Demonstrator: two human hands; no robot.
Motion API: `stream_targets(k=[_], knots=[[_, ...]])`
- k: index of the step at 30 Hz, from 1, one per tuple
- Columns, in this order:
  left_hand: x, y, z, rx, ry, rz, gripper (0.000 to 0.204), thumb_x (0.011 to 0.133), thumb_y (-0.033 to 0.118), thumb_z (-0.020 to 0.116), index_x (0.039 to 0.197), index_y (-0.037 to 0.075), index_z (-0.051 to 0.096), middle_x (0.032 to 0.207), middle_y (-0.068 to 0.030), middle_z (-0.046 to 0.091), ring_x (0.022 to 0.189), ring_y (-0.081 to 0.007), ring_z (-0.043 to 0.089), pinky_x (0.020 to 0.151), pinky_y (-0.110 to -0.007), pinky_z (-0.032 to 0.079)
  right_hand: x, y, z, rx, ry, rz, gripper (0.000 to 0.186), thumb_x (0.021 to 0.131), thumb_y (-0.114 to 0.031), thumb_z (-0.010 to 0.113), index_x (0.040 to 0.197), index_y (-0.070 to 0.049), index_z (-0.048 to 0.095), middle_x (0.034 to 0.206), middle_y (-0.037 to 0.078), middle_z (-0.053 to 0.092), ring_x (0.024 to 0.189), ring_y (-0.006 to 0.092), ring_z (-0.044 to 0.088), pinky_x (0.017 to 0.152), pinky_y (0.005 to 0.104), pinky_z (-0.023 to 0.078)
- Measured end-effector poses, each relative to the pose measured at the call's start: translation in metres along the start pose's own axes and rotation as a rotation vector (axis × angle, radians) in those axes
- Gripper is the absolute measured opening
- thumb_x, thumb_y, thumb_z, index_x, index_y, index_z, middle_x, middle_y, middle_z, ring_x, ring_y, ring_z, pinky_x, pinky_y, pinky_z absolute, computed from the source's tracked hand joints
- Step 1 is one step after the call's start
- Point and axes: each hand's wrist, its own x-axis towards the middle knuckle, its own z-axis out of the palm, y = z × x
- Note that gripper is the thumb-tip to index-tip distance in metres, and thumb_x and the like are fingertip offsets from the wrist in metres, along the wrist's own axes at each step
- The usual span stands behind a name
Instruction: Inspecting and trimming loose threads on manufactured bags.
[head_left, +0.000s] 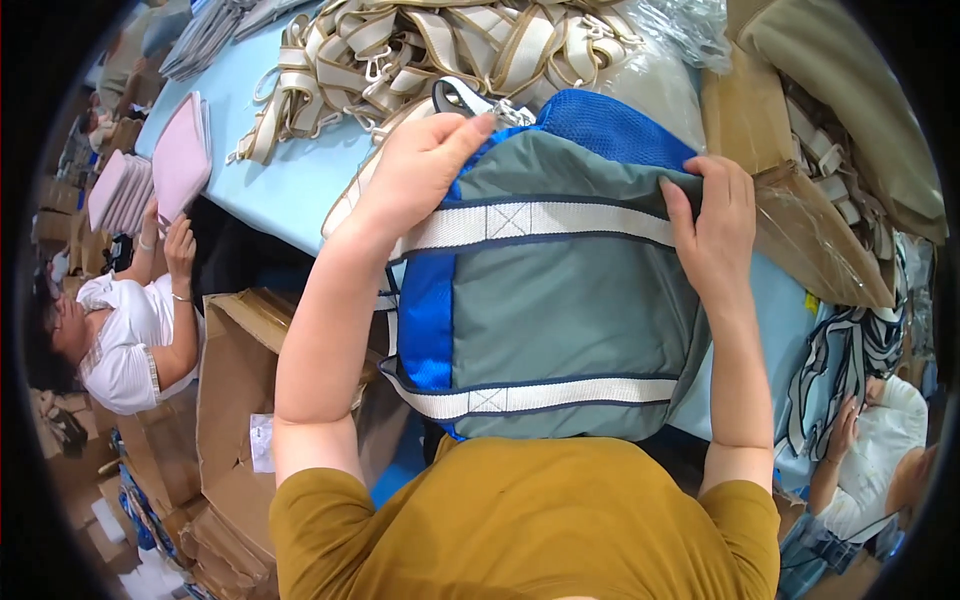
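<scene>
A grey-green fabric bag with blue panels and white webbing straps edged in dark navy lies before me, partly over the table's edge. My left hand is closed at the bag's far left corner, close to a metal clip and a strap loop. What its fingers pinch is partly hidden, but the bag's edge runs into them. With thumb and fingers, my right hand grips the bag's far right edge. Between the hands, blue mesh lining shows at the far edge.
Beige and white straps with clips lie heaped on the light blue table. Cardboard boxes stand at the right and lower left. One person at the left handles pink pieces; another sits at the right near striped straps.
</scene>
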Motion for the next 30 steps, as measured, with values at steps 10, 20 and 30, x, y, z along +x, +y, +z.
stream_targets(k=[10,20,30], knots=[[-0.029,0.013,0.004,-1.323,-0.214,-0.392,0.029,0.088,0.024,0.052,0.094,-0.004,0.058,0.091,-0.0161,0.064,0.078,-0.0232,0.063,0.072,-0.033,0.053,0.003,0.018,0.002,0.67,-0.193,0.299,0.035,0.088,-0.026,0.051,0.067,-0.001,0.04,0.056,0.003,0.031,0.055,0.0118,0.031,0.05,0.0267,0.027],[-0.008,-0.03,-0.011,-0.717,0.097,-0.035,0.025,0.091,0.026,0.047,0.097,0.004,0.058,0.087,-0.0096,0.063,0.075,-0.0181,0.062,0.07,-0.031,0.051,-0.002,0.02,-0.007,0.811,-0.169,0.533,0.025,0.09,-0.025,0.046,0.083,-0.002,0.053,0.078,-0.002,0.046,0.075,0.0076,0.04,0.066,0.0217,0.031],[-0.02,0.056,-0.024,-0.369,-0.23,0.242,0.031,0.088,0.03,0.052,0.069,0.007,0.048,0.065,0.0024,0.048,0.06,-0.0057,0.046,0.052,-0.019,0.036,0.069,0.008,-0.054,0.855,-0.715,0.144,0.057,0.084,-0.045,0.051,0.123,-0.004,0.043,0.113,0.013,0.054,0.106,0.0196,0.047,0.091,0.0319,0.036]])
